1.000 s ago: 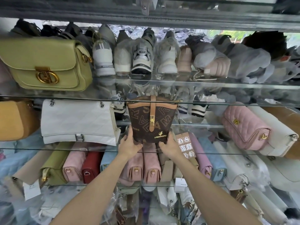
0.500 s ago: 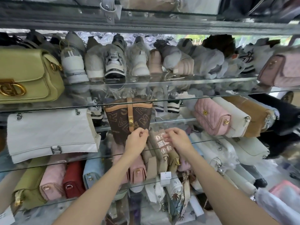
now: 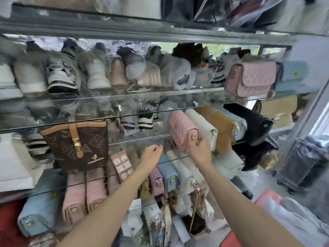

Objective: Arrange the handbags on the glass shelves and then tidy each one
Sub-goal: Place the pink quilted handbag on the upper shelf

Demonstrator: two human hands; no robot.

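While the right hand [image 3: 200,150] grips the pink quilted handbag [image 3: 183,132] at centre right on the glass shelf [image 3: 138,138], the left hand [image 3: 152,155] hovers beside it, loosely curled, holding nothing.

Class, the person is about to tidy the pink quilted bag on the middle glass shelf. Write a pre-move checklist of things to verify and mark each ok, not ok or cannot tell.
1. Right hand on the pink quilted bag: ok, its fingers touch the near lower corner.
2. Firm grip on that bag: cannot tell, the fingertips are blurred.
3. Left hand free to help: ok, it is loosely curled and holds nothing.
4. Brown monogram bag out of the way: ok, it stands upright, well to the left.
5. Neighbouring white bag leaves room: not ok, it lies right against the pink one.
6. Glass shelf edge bare in front of the bag: ok.
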